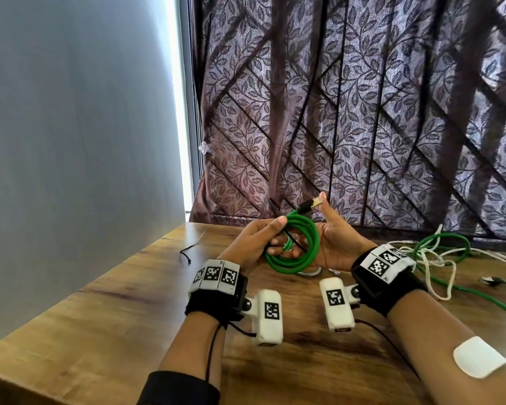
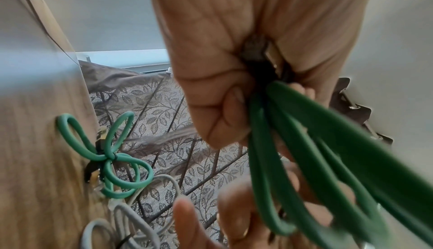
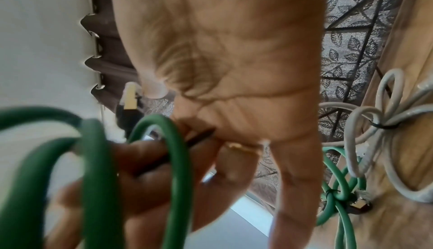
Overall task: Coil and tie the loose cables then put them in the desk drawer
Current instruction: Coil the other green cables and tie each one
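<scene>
Holding green cable coil (image 1: 294, 248) above the table (image 1: 123, 293), between both hands. Left hand (image 1: 256, 239) clamping the coil's near side, thumb on top, fingers curled beneath. Right hand (image 1: 335, 239) cupping the far side, fingers reaching through the loops and apparently pinching a thin black tie (image 1: 293, 244) that crosses the coil; thumb raised beside the plug end (image 1: 311, 205), which is sticking up out of the bundle.

Lying on the table to the right: loose green and white cables (image 1: 438, 252), still tangled. Spare black tie (image 1: 189, 252) resting well off to the left. In the wrist views, already tied green bundle (image 2: 110, 157) and tied white bundle (image 3: 384, 125) sitting on the table. No drawer in view.

Risks, judging from here: loops springing apart if the left grip is eased before the tie is cinched; tie slipping off the fingers, being so thin; free plug end dragging a turn loose; tie catching only some loops, leaving the coil slack.
</scene>
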